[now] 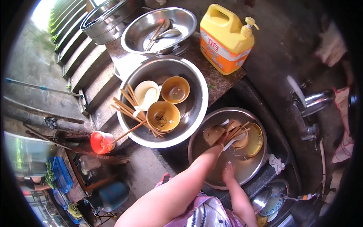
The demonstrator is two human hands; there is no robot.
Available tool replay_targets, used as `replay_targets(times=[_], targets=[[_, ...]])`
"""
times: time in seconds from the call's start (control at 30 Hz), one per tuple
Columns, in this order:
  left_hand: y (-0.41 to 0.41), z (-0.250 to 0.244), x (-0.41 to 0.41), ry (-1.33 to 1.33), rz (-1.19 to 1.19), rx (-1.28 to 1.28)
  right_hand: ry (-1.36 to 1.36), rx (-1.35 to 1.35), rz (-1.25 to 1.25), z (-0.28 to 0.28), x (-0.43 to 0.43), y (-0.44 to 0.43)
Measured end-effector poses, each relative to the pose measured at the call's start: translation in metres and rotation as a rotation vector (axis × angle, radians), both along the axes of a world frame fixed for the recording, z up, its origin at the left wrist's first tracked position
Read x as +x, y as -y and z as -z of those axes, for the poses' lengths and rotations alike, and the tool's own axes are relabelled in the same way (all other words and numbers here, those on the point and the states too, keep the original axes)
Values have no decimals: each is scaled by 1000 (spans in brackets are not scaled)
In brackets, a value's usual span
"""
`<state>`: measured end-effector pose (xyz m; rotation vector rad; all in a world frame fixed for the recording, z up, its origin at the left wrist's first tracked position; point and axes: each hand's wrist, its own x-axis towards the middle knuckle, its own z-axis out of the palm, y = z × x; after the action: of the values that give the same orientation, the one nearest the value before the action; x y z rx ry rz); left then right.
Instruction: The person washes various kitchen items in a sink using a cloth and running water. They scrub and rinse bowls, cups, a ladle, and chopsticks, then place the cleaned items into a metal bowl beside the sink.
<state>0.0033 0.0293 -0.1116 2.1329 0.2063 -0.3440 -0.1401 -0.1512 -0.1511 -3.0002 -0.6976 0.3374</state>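
Note:
A metal basin (215, 181) of cloudy water stands in a dark sink. My left hand (222, 139) holds a bundle of wooden chopsticks (237, 130) and a white spoon (232, 140) over it, among bowls. My right hand (229, 171) is partly under the water at the near side; its fingers are hidden, so I cannot tell whether it holds anything. A yellow bowl (256, 142) lies tilted against the basin's right wall. Up and to the left, a larger metal basin (198, 119) holds yellow bowls (175, 89), a white cup (143, 88), a white spoon (149, 98) and several chopsticks (124, 109).
A yellow detergent jug (224, 42) with a pump stands on the counter beside a metal colander (181, 17) with spoons and chopsticks. The faucet (314, 105) is at the right, a cloth (275, 164) on the sink's edge, dishes (270, 205) below right, and a red-and-white bucket (102, 142) at the left.

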Motion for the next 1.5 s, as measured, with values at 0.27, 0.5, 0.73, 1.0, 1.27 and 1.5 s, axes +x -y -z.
replay_targets(times=[0.27,0.5,0.73,1.0,1.27,1.5], targets=[[-13,-26,6,-326,57,439,-643,790,666,-66,34,-16],[-94,-354,-42,-203,1022,903,-621,547,773,-104,27,-1],[-274,-413,-74,-584,673,1519,-396,637,682,-80,-2,18],[-379,-316,-88,-301,538,1086,-537,503,740,-118,-11,-16],[-386,-295,-68,-129,693,1281,-497,328,616,-112,-23,-19],[-389,-330,-69,-99,746,1294,-511,292,580,-122,-26,-21]])
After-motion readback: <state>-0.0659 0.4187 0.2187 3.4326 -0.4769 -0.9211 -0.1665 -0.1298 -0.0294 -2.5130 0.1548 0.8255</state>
